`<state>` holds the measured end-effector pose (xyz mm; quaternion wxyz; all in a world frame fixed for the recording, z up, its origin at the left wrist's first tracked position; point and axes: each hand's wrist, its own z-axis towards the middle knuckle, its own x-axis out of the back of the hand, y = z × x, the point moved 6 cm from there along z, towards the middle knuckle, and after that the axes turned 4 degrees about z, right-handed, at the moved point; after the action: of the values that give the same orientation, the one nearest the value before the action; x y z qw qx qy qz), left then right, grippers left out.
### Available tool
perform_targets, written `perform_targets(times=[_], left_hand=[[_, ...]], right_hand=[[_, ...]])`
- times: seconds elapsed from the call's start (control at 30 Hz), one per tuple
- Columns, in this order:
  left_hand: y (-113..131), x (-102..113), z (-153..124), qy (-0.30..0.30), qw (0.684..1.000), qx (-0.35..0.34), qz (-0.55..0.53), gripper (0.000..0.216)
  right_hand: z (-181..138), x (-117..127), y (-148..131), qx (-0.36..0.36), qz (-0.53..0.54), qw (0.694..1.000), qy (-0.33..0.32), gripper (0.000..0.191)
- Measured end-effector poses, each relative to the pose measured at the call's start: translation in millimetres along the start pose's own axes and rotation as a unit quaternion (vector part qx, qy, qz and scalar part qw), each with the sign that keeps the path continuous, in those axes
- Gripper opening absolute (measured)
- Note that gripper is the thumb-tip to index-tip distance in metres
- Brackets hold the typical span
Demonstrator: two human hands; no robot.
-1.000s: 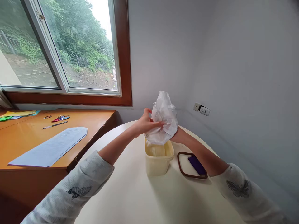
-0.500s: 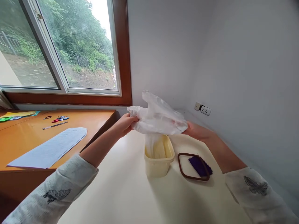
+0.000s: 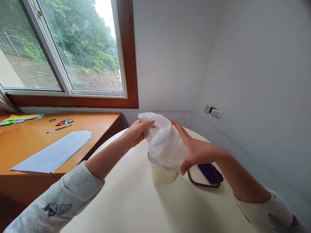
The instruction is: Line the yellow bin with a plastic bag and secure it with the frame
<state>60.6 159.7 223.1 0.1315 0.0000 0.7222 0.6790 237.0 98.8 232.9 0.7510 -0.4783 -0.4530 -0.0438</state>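
I had the left hand (image 3: pixel 138 132) pinching the crumpled bag (image 3: pixel 166 147) at its upper left, while the right hand (image 3: pixel 199 150) stood open along the other side; I couldn't tell whether it touched. The bag hung over the pale tub (image 3: pixel 164 175) on the white desk (image 3: pixel 121 200), hiding its rim. Spreading such thin film, I judged, called for light, even tension without dragging the tub. The brown ring (image 3: pixel 205 185) and purple cloth (image 3: pixel 206 171) crowded the space below the right hand.
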Motion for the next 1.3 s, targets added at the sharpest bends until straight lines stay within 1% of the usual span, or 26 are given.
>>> perform_targets(times=[0.07, 0.1, 0.17, 0.23, 0.3, 0.4, 0.47, 0.53, 0.6, 0.67, 0.77, 0.83, 0.87, 0.93, 1.0, 1.07, 1.13, 1.2, 1.3], left_hand=[[-1.4, -2.5, -2.5, 0.003, 0.999, 0.019, -0.03, 0.01], [-2.3, -4.7, -4.1, -0.004, 0.998, 0.033, -0.044, 0.013], [-3.3, -10.3, -7.8, -0.031, 0.995, 0.057, -0.076, 0.02], [-2.8, -15.3, -11.0, -0.057, 0.99, 0.065, -0.107, 0.027], [-1.6, -17.8, -12.5, -0.075, 0.987, 0.06, -0.131, 0.031], [-1.1, -15.3, -12.7, -0.086, 0.984, 0.049, -0.146, 0.033], [-1.4, -9.6, -12.8, -0.084, 0.984, 0.047, -0.149, 0.033], [-1.0, -1.5, -13.8, -0.077, 0.985, 0.041, -0.146, 0.031], [-0.3, 8.4, -15.3, -0.06, 0.987, 0.031, -0.145, 0.029], [-0.6, 19.1, -16.7, -0.033, 0.987, 0.025, -0.157, 0.028], [-3.2, 35.4, -17.4, 0.016, 0.979, 0.017, -0.201, 0.029], [-4.9, 45.4, -17.1, 0.043, 0.969, 0.0, -0.244, 0.031], [-5.7, 49.7, -16.9, 0.052, 0.963, -0.009, -0.265, 0.031], [-7.5, 57.4, -16.6, 0.06, 0.952, -0.023, -0.298, 0.032], [-9.0, 62.7, -17.3, 0.053, 0.946, -0.027, -0.318, 0.031], [-9.6, 66.6, -20.2, 0.041, 0.945, -0.025, -0.323, 0.031], [-9.6, 69.8, -26.2, 0.034, 0.946, -0.023, -0.32, 0.031], [-9.4, 72.6, -35.4, 0.036, 0.952, -0.027, -0.304, 0.031], [-13.0, 75.5, -52.7, 0.032, 0.966, -0.04, -0.255, 0.034]], right_hand=[[0.7, -16.8, -1.8, 0.0, -0.036, 0.999, -0.003, 0.137], [1.8, -23.5, -0.4, -0.003, -0.056, 0.998, 0.009, 0.136], [5.1, -31.9, 5.4, -0.011, -0.085, 0.995, 0.053, 0.129], [8.3, -33.0, 13.0, -0.022, -0.092, 0.989, 0.11, 0.115], [10.4, -27.7, 18.4, -0.015, -0.079, 0.983, 0.163, 0.091], [10.6, -12.6, 21.2, 0.032, -0.014, 0.976, 0.213, 0.053], [8.3, 1.2, 27.2, 0.039, 0.066, 0.965, 0.252, 0.038], [5.6, 13.7, 38.7, 0.017, 0.159, 0.944, 0.287, 0.029], [3.4, 22.5, 53.6, -0.016, 0.254, 0.917, 0.309, 0.026], [2.0, 27.4, 70.2, -0.049, 0.348, 0.88, 0.319, 0.025], [0.1, 30.5, 93.6, -0.072, 0.487, 0.802, 0.338, 0.019], [-1.0, 31.4, 105.7, -0.069, 0.538, 0.766, 0.346, 0.012], [-1.8, 32.0, 111.0, -0.067, 0.547, 0.758, 0.349, 0.009], [-5.3, 34.3, 120.5, -0.061, 0.549, 0.752, 0.36, 0.008], [-11.8, 37.4, 128.8, -0.052, 0.557, 0.737, 0.38, 0.011], [-21.2, 39.7, 133.8, -0.047, 0.566, 0.719, 0.402, 0.014], [-32.6, 38.9, 133.1, -0.045, 0.57, 0.71, 0.411, 0.016], [-44.6, 33.8, 126.6, -0.041, 0.567, 0.72, 0.397, 0.017], [-64.2, 18.7, 118.7, -0.043, 0.549, 0.76, 0.346, 0.024]])
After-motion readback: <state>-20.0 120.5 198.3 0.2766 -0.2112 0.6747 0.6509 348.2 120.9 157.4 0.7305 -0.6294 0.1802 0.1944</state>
